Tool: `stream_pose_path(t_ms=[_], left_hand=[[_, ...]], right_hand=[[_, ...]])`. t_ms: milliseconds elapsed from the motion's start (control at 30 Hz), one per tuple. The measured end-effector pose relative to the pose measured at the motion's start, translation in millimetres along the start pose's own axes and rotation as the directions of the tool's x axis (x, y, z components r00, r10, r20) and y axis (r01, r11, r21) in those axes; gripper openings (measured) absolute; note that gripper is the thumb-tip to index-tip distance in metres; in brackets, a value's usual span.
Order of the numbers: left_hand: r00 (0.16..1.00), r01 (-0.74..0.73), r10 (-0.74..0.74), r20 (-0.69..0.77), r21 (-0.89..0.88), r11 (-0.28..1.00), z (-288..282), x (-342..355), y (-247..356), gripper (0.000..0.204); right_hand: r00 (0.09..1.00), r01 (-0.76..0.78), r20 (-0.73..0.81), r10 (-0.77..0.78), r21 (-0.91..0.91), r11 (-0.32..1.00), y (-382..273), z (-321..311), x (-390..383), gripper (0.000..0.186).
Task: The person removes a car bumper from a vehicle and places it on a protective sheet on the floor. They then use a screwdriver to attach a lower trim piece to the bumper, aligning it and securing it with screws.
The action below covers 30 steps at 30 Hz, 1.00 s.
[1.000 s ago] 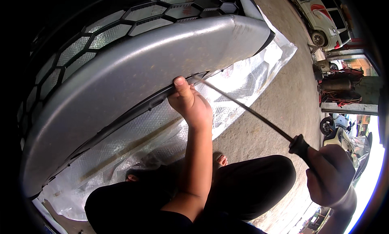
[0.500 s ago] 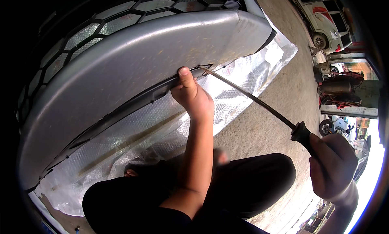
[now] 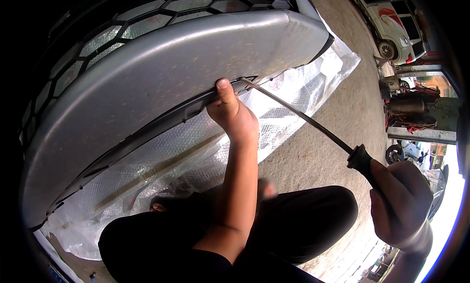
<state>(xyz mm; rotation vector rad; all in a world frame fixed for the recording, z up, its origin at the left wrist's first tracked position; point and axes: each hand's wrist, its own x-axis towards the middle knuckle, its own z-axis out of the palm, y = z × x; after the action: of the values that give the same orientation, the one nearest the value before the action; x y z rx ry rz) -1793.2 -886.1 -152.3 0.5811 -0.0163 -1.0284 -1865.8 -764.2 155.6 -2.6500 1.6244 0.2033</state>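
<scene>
A large grey car bumper (image 3: 161, 77) lies in front of me, its curved lower face toward me. A black plastic trim strip (image 3: 147, 131) runs along its near edge. My left hand (image 3: 232, 114) is closed around that edge, thumb on the grey face and the other fingers hidden underneath. In my right hand (image 3: 404, 204), at lower right, is the dark handle of a long flat-blade screwdriver (image 3: 308, 119). Its shaft slants up and left, and the tip sits at the seam between the bumper and the trim, just right of my left thumb.
Bubble wrap (image 3: 293, 102) is spread under the bumper on the concrete floor (image 3: 347, 97). A black honeycomb grille (image 3: 147, 13) borders the bumper's far side. My bent knees are close below. Farther right are a white vehicle (image 3: 396, 28), a dark tank (image 3: 406, 105) with red hoses and a motorcycle (image 3: 406, 151).
My right hand and the screwdriver handle have shifted slightly left and up, while the tip stays at the seam. The bumper edge has risen a little; my left hand keeps its grip.
</scene>
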Motion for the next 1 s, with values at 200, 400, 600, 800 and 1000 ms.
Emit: stream_pose_path(t_ms=[200,400,600,800,1000], left_hand=[[0.999,0.024,-0.024,-0.031,-0.01,1.0,1,-2,-5,0.053],[0.998,0.043,-0.041,-0.046,0.031,0.999,-2,-3,-1,0.047],[0.995,0.028,-0.027,-0.096,0.015,0.999,4,-5,2,0.041],[0.997,0.008,-0.007,-0.08,0.006,1.0,5,-3,6,0.037],[1.0,-0.006,0.006,0.007,-0.033,0.999,-9,5,4,0.035]], right_hand=[[0.998,0.054,-0.015,-0.056,-0.074,0.996,5,-12,18,0.041],[0.995,0.064,0.083,-0.059,-0.051,0.997,9,-30,39,0.035],[0.969,0.174,0.179,-0.169,-0.012,0.985,20,-49,61,0.041],[0.899,0.361,0.082,-0.429,0.417,0.834,70,-44,86,0.031],[0.917,0.362,0.086,-0.389,0.225,0.904,55,-37,85,0.038]])
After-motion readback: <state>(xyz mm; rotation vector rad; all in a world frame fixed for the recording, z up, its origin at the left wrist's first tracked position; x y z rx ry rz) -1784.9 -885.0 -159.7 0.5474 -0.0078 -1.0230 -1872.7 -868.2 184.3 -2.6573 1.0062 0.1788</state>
